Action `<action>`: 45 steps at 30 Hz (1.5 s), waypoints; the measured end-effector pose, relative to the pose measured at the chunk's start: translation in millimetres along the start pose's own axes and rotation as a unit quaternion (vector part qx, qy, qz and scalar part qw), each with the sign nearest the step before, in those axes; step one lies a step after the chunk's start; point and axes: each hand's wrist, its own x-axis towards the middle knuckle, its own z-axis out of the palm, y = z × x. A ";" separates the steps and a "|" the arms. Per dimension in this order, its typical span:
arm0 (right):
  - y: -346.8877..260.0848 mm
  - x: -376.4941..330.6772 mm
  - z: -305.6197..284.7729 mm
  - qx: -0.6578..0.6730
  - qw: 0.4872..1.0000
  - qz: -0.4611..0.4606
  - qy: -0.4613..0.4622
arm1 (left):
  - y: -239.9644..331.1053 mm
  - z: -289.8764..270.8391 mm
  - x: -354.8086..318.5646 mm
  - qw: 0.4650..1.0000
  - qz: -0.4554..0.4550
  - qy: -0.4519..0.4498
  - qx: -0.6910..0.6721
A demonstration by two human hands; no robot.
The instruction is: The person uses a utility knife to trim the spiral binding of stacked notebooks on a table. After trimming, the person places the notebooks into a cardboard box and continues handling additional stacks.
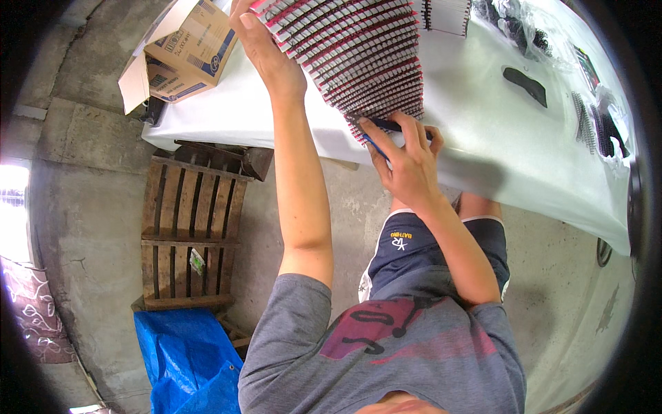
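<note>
A tall stack of wire-bound pads (358, 55), edged in red and white with dark coils, is on the white-covered bench (231, 114), its narrower end near the front edge. The left hand (276, 65) is at the stack's far left corner, cut off by the top of the view, so I cannot tell how far it is closed or whether it grips. The right hand (412, 162) has its fingers curled around a dark tool with a blue part (386, 125), held against the stack's near end.

The most obvious print is on the open cardboard carton (186, 52) at left: dark lettering on its sides, a blue band and a round emblem. The grey T-shirt (407, 352) has big black characters over a dark red patch, and the navy shorts (414, 241) carry a white emblem beside a small yellow word. A white and green packet (197, 261) on the wooden pallet (193, 228) has markings too small to read. Beyond the stack lies another wire-bound pad (445, 15); to the right are a flat black piece (527, 86) and black items in clear plastic (514, 27)
</note>
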 end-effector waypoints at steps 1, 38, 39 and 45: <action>-0.4 0.5 -0.6 -0.007 1.000 -0.004 -0.004 | -2.1 -1.9 0.4 1.000 0.000 0.001 0.004; -6.6 -7.6 3.7 0.021 0.995 0.057 -0.077 | -3.4 -0.5 2.7 0.996 -0.026 0.011 -0.083; -6.8 -8.7 4.0 0.038 0.993 0.068 -0.089 | -2.2 1.2 1.6 0.997 -0.029 0.016 -0.077; -5.4 -18.2 19.0 0.202 0.966 0.131 -0.094 | 1.1 1.4 0.7 0.996 -0.027 0.000 -0.086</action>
